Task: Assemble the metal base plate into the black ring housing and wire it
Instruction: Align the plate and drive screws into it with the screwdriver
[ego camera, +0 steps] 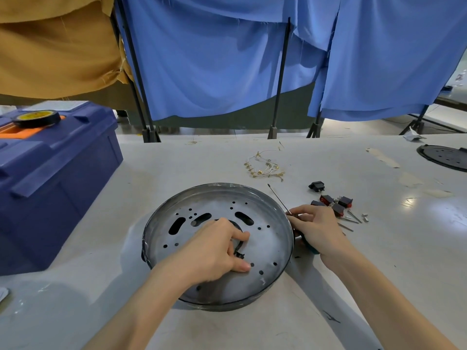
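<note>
Far left there's a blue toolbox with a roll of tape on its lid. In the middle of the table sits the metal plate, dropped inside the black ring, holes and slots facing up. The left hand is right on the middle of the plate, fingers curled and pinching a small black clip at the centre opening. The right hand is just off the ring's right edge, clenched round a screwdriver, thin shaft poking up and away. Beyond that hand: some wires, a few switches, loose screws, and another black disc at the far right.
</note>
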Motion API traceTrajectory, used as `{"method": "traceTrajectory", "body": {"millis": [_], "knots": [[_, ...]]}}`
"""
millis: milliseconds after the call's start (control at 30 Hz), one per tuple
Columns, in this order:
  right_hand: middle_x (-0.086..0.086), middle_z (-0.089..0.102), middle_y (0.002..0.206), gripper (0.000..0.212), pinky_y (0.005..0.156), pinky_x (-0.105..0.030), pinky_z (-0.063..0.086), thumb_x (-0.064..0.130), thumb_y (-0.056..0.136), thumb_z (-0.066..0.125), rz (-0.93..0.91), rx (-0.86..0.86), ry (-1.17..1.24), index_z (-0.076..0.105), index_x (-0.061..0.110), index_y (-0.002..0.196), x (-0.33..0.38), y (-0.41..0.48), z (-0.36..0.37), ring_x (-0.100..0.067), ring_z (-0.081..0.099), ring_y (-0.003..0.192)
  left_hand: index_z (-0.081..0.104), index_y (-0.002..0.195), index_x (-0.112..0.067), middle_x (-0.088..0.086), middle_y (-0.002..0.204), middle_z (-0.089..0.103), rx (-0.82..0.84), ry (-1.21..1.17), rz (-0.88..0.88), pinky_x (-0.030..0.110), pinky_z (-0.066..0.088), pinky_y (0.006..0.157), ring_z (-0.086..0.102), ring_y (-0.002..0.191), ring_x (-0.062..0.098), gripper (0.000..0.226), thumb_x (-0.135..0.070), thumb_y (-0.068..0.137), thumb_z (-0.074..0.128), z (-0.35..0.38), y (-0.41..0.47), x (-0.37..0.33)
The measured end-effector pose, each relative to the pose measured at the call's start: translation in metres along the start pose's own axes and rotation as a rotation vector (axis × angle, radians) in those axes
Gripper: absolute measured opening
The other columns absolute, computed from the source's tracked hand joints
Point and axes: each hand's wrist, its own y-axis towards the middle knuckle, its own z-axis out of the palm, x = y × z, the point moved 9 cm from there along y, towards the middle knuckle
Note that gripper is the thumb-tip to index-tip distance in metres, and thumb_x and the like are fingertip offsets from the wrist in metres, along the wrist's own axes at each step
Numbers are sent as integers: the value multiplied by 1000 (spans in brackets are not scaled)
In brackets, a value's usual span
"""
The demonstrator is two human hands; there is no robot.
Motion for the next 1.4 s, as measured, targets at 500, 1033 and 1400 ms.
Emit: {"method": "traceTrajectory", "body": {"millis": [500, 1033, 1400], "knots": [[-1, 68, 64, 16, 52, -22, 45, 26, 89, 71, -69, -112, -166, 71, 10, 88, 2, 8, -16, -13, 56, 53, 46, 141, -41, -4, 92, 54, -159, 270, -10, 29, 38, 82, 55, 112, 23, 54, -43, 90, 65, -24, -2, -17], [-3, 48, 82, 14, 59, -29, 31, 5, 85, 56, 85, -364, -977, 45, 12, 82, -6, 12, -81, -28, 45, 75, 61, 130, -32, -13, 126, 47, -196, 272, 204, 25, 31, 104, 39, 121, 7, 32, -34, 98, 55, 2, 6, -37], [-1, 66, 82, 14, 60, -30, 39, 10, 95, 55, -141, -233, -680, 49, 12, 82, 29, 0, -53, -23, 63, 71, 58, 134, -29, -9, 117, 61, -335, 93, 242, 23, 38, 94, 54, 107, 10, 36, -25, 99, 56, -15, 0, -51]]}}
